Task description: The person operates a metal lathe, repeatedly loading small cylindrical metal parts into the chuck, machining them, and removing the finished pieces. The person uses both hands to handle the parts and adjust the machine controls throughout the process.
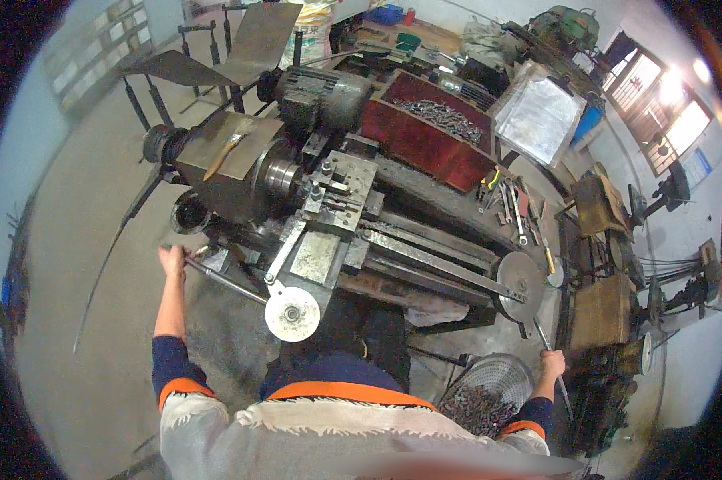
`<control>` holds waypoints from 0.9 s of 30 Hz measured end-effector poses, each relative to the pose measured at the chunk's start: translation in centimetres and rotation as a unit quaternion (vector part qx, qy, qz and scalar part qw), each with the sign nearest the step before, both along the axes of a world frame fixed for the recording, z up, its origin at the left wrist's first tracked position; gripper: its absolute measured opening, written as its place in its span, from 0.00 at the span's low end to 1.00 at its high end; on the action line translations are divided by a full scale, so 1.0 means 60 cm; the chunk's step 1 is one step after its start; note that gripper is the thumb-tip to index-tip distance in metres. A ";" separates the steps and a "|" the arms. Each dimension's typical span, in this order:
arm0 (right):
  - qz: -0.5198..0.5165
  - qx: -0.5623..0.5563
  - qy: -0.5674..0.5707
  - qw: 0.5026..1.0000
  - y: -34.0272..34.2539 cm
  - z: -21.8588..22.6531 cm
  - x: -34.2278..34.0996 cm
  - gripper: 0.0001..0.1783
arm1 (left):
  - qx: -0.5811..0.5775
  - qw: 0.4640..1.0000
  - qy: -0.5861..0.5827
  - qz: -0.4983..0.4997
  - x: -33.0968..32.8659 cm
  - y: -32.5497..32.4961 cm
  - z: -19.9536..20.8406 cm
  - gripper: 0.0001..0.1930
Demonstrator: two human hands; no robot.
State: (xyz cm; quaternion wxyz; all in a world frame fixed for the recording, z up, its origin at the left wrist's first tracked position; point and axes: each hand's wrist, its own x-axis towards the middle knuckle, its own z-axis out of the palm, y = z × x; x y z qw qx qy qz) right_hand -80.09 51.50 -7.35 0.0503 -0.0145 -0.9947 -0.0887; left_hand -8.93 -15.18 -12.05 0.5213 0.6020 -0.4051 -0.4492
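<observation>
Grey concrete floor (97, 280) spreading around dark metal lathe (353, 180); left fingers wrapping steel lever rod (228, 283), slanting down-right toward white round disc (278, 322); right fingers gripping thin steel rod (567, 396), pointing up-left toward grey disc (518, 276).

Silver-grey levers (231, 283), whitish disc (292, 314), dark-red bin (413, 140), orange-banded navy sleeves (175, 362)

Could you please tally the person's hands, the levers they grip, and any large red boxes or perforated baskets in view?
Left hand and right hand: 2
Left lever and right lever: 2
Large red box: 1
Perforated basket: 1
Total: 6
</observation>
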 end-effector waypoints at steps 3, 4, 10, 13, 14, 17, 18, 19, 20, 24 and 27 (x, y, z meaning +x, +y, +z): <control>-0.002 -0.009 -0.026 1.000 0.012 -0.013 -0.008 0.22 | -0.011 0.994 0.043 0.102 0.071 0.075 -0.030 0.13; -0.013 -0.016 -0.041 0.999 0.014 -0.008 0.001 0.22 | 0.001 0.993 0.023 0.116 0.060 0.118 0.011 0.14; 0.004 -0.020 0.011 1.000 0.011 -0.037 0.110 0.19 | 0.003 0.957 0.015 0.291 0.101 0.203 -0.004 0.11; -0.024 -0.029 -0.003 0.999 -0.003 -0.033 0.145 0.19 | -0.033 0.963 0.035 0.265 0.111 0.191 -0.022 0.12; -0.029 -0.036 -0.007 0.999 -0.005 -0.031 0.152 0.19 | -0.031 0.963 0.020 0.266 0.115 0.181 -0.030 0.12; -0.029 -0.055 0.004 0.998 -0.018 -0.024 0.169 0.20 | -0.037 0.961 -0.006 0.274 0.114 0.156 -0.040 0.12; -0.025 -0.054 -0.024 0.998 -0.025 -0.014 0.173 0.21 | -0.045 0.958 -0.001 0.282 0.110 0.154 -0.041 0.12; -0.023 -0.053 -0.019 0.998 -0.027 -0.013 0.176 0.21 | -0.055 0.956 0.005 0.288 0.103 0.151 -0.037 0.12; -0.021 -0.051 -0.014 0.998 -0.027 -0.013 0.178 0.21 | -0.051 0.957 0.008 0.287 0.097 0.151 -0.033 0.12; -0.024 -0.052 -0.035 0.998 -0.038 -0.003 0.186 0.21 | -0.048 0.959 0.008 0.279 0.112 0.152 -0.041 0.10; -0.058 -0.057 -0.025 0.996 -0.049 0.004 0.180 0.21 | -0.035 0.961 0.000 0.274 0.102 0.159 -0.031 0.09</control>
